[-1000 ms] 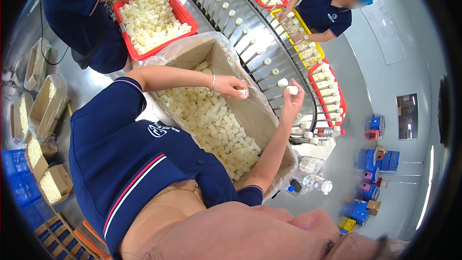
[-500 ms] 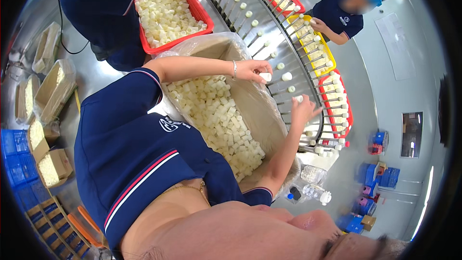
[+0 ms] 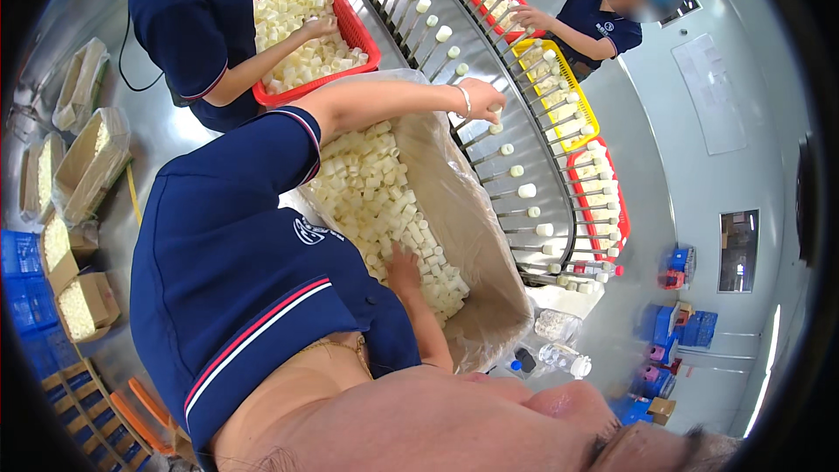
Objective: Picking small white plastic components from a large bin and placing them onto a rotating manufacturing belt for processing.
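My left hand, with a bracelet at the wrist, is over the near row of upright metal rods. Its fingers are closed around a short white cylinder at a rod's tip; the hand partly hides it. My right hand reaches down into a large plastic-lined bin, fingers spread over loose white hollow cylinders. Similar cylinders cap the rods along the curved metal conveyor.
A co-worker at upper left has a hand in a red basket of cylinders. Another person stands across the conveyor, behind red and yellow baskets. Clear bottles lie beside my bin. Several lined boxes stand at far left.
My right hand has left the rods and dropped into the bin. My left hand has shifted farther along the rods. The co-worker's hand at upper left moved from the rods into the red basket.
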Motion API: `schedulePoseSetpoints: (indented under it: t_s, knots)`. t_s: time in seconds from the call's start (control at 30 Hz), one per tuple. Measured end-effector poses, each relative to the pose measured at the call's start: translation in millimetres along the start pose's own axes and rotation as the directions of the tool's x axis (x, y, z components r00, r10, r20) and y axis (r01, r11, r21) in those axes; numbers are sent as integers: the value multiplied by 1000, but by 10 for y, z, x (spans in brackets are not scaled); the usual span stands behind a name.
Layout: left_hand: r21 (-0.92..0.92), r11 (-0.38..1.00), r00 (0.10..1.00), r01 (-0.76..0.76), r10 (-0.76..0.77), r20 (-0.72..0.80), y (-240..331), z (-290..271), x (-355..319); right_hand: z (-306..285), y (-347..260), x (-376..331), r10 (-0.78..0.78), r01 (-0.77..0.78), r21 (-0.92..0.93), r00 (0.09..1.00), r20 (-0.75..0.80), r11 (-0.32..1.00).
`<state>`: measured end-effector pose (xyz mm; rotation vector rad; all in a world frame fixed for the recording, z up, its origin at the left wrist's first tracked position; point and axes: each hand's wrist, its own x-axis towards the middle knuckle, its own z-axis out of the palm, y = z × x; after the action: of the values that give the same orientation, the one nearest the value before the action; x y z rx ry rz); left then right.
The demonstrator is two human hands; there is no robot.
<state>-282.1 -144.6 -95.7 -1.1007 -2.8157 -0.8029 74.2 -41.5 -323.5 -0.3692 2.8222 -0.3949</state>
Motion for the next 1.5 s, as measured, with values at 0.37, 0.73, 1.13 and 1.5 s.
schedulePoseSetpoints:
  t_s: [0.37,0.73,1.13,1.5]
  knots:
    - [284,877,869,-388,245,429,812,442,445,9,-91,134,17,-79,381,986,165,921]
    - [-745,667,923,-11,293,249,337,-16,-455,-2037,227,304,266,270,949,914,-306,165]
    - [-520,797,949,-307,298,-103,2,-87,-1103,-2779,403,614,359,363,809,757,-545,462]
    - [-863,502,989,-63,145,12,22,37,-751,-3110,835,901,107,-268,-333,895,-432,904]
